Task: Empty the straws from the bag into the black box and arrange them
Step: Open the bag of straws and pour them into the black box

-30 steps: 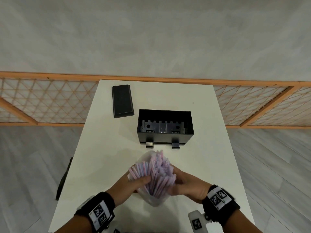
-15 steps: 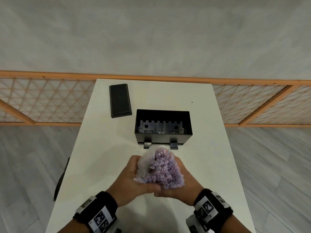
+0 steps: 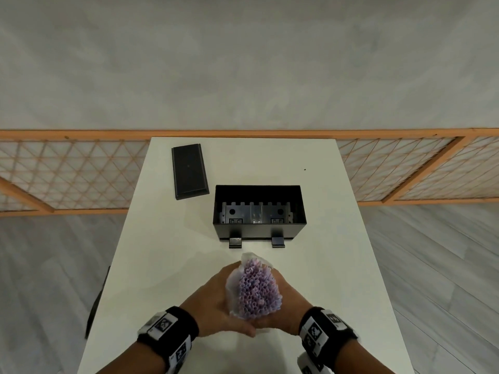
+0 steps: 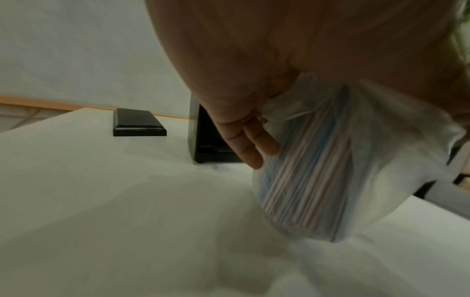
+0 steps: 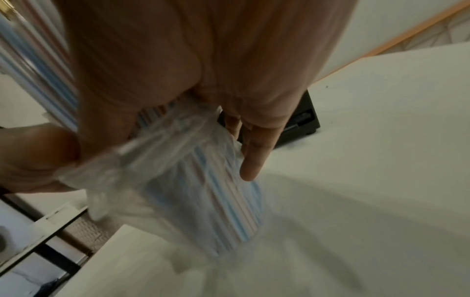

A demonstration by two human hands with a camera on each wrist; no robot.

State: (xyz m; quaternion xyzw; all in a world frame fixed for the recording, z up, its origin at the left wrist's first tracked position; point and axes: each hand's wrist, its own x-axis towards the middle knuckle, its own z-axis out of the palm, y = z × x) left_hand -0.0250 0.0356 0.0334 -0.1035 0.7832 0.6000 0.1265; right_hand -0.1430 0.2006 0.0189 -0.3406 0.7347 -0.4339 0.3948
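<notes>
A clear plastic bag (image 3: pixel 233 282) full of pale purple and blue straws (image 3: pixel 258 290) stands almost upright on the white table (image 3: pixel 167 265), open ends up. My left hand (image 3: pixel 216 295) wraps its left side and my right hand (image 3: pixel 290 300) its right side, both gripping the bundle. The left wrist view shows the bag (image 4: pixel 381 160) with straws (image 4: pixel 305 180) under my fingers (image 4: pixel 251 144). In the right wrist view the bag (image 5: pixel 142 160) and straws (image 5: pixel 223 201) reach down to the table. The open black box (image 3: pixel 259 211) stands just beyond, with no straws in it.
A flat black lid (image 3: pixel 189 171) lies at the back left of the table, also seen as the lid (image 4: pixel 138 124) in the left wrist view. An orange lattice railing (image 3: pixel 81 171) runs behind the table. Grey floor lies on both sides.
The bag of straws has been tipped from leaning away to nearly upright, and both hands have closed round it lower down, thumbs meeting at the front.
</notes>
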